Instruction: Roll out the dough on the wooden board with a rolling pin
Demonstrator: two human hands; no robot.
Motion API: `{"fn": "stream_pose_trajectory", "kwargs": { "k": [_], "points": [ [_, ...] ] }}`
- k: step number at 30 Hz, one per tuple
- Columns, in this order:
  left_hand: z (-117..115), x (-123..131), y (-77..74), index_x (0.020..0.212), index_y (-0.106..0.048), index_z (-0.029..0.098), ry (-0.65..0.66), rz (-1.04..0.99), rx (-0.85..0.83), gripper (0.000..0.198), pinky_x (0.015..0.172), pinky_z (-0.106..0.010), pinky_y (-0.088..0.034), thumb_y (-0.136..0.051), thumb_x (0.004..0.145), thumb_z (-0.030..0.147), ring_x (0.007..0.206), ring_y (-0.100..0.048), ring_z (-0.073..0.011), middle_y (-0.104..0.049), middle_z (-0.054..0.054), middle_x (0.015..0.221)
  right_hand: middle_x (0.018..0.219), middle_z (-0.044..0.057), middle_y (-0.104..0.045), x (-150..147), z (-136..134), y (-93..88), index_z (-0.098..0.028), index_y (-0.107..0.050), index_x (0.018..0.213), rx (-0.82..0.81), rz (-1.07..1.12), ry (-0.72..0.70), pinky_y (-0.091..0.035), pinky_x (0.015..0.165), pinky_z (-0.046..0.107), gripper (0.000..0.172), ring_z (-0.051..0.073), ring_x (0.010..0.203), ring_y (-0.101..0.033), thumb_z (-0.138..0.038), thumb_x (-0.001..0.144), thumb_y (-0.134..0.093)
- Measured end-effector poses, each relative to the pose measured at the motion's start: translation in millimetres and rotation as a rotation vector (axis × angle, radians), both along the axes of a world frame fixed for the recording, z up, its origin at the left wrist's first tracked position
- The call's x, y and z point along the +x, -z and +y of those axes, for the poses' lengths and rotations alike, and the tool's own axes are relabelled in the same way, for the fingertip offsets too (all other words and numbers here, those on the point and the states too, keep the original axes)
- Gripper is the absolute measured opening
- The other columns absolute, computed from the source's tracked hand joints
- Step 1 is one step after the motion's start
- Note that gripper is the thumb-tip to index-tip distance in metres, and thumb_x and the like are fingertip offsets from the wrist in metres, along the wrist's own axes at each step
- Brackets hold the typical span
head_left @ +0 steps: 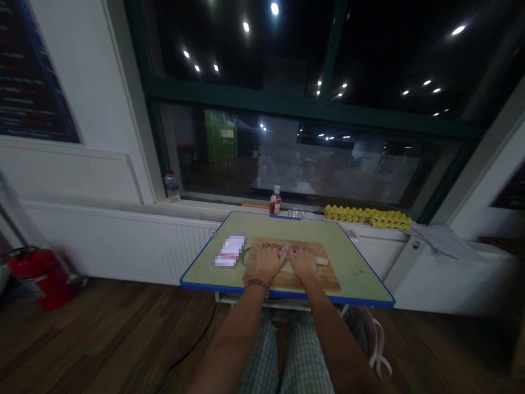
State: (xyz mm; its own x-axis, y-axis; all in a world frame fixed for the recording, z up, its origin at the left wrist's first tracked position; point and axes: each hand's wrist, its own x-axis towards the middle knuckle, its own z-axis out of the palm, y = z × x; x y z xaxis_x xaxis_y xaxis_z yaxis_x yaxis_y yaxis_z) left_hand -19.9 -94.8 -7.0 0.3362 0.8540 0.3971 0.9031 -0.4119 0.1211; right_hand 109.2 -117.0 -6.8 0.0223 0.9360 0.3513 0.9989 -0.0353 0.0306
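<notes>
Both hands rest on top of a pale rolling pin that lies crosswise on a wooden board. Over the left part of the pin is my left hand, its fingers curled on it and a beaded bracelet at the wrist. My right hand grips the pin just beside it, the thumbs close together. The pin's right end sticks out past my right hand. Between the hands a bit of pale dough shows on the board; the rest is hidden beneath them.
The board sits on a small yellow-green table with a blue rim. A blurred phone lies at its left. On the windowsill stand a bottle of red liquid, yellow egg cartons and a clear bottle. A red fire extinguisher is at far left.
</notes>
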Motion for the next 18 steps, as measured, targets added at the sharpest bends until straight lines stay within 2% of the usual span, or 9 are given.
{"fn": "stream_pose_trajectory", "kwargs": {
  "k": [5, 9, 18],
  "points": [
    [0.2, 0.3, -0.1, 0.101, -0.073, 0.012, -0.002, 0.010, -0.019, 0.039, 0.095, -0.037, -0.043, -0.041, 0.098, 0.033, 0.104, -0.065, -0.0252, -0.074, -0.014, 0.108, 0.106, 0.014, -0.073, -0.6, -3.4, -3.2, -0.018, -0.072, 0.107, 0.012, -0.045, -0.026, -0.043, 0.084, 0.033, 0.036, 0.026, 0.103, -0.065, -0.026, 0.101, -0.037],
    [-2.1, 0.5, -2.1, 0.102, -0.073, 0.012, -0.008, 0.015, -0.010, 0.038, 0.095, -0.037, -0.042, -0.041, 0.098, 0.032, 0.105, -0.065, -0.0256, -0.075, -0.013, 0.108, 0.102, 0.016, -0.073, -1.0, -6.1, -5.9, -0.015, -0.072, 0.106, 0.020, -0.038, -0.025, -0.043, 0.085, 0.032, 0.036, 0.025, 0.102, -0.065, -0.025, 0.100, -0.038],
    [-1.8, 0.8, -0.8, 0.100, -0.074, 0.012, -0.004, -0.016, 0.002, 0.038, 0.095, -0.037, -0.043, -0.041, 0.098, 0.032, 0.103, -0.066, -0.0247, -0.075, -0.013, 0.104, 0.104, 0.016, -0.073, 0.0, -3.2, -1.4, -0.016, -0.071, 0.109, 0.025, -0.067, -0.030, -0.042, 0.085, 0.033, 0.033, 0.026, 0.104, -0.064, -0.024, 0.100, -0.041]
  ]
}}
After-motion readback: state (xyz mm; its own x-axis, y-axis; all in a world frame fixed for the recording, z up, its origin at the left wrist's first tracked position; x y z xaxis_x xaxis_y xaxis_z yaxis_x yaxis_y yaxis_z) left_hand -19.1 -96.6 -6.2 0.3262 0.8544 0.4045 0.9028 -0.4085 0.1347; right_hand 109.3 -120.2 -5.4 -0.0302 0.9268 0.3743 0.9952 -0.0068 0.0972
